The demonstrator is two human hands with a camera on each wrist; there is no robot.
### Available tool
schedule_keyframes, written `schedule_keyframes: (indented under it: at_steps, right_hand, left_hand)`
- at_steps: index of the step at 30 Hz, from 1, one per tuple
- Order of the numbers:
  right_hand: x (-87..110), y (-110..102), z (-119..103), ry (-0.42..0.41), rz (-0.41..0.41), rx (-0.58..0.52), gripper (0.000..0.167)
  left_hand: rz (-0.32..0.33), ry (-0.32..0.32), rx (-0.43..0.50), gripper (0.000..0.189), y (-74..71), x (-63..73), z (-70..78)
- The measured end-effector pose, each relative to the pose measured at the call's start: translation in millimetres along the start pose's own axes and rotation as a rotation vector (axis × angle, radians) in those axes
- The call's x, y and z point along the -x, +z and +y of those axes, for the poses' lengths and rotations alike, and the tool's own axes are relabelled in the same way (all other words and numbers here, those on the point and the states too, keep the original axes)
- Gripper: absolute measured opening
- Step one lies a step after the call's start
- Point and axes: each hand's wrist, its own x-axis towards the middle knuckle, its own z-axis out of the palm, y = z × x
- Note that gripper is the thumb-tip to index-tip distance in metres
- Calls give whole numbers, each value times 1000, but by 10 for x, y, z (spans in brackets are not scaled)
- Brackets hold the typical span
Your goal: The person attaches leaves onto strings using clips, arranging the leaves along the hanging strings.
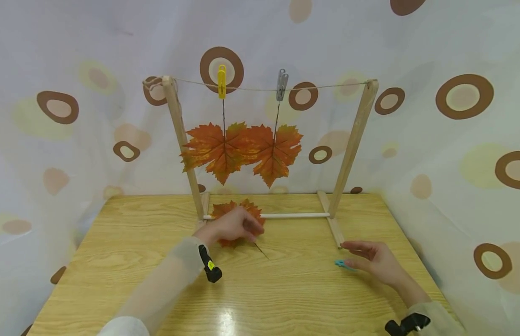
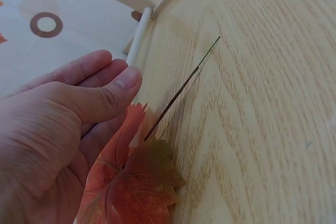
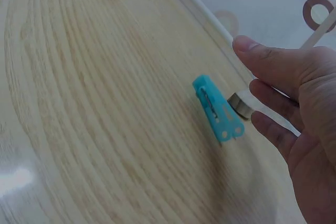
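An orange maple leaf (image 1: 232,241) lies on the table, partly hidden under my left hand (image 1: 236,225). Its dark stem (image 2: 176,98) points away from the leaf across the wood. In the left wrist view the fingers are loosely bent over the leaf, with nothing between them. My right hand (image 1: 375,261) is beside a light-blue clothespin (image 3: 215,106) on the table. Thumb and fingers are spread apart there, and a gap shows between them and the clothespin in the right wrist view.
A wooden frame (image 1: 355,144) stands at the back, with a string (image 1: 323,87) across its top and a white rod (image 1: 295,215) low down. A yellow clothespin (image 1: 221,83) and a grey clothespin (image 1: 282,85) each hold a maple leaf (image 1: 224,154) by its stem.
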Motion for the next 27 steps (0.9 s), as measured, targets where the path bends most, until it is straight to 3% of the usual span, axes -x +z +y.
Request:
schedule_keyframes:
  at_steps: [11, 19, 24, 27]
  right_hand:
    - [67, 26, 150, 48, 35, 67, 46]
    - [110, 74, 243, 53, 55, 108, 42]
    - [139, 101, 296, 11, 77, 168, 39]
    - [142, 111, 327, -34, 86, 197, 37]
  left_hand:
    - [-27, -17, -75, 27, 55, -78, -13]
    - [-89, -11, -157, 26, 127, -164, 3]
    - [-117, 17, -169, 25, 181, -197, -11]
    - [-130, 2, -138, 24, 208, -185, -3]
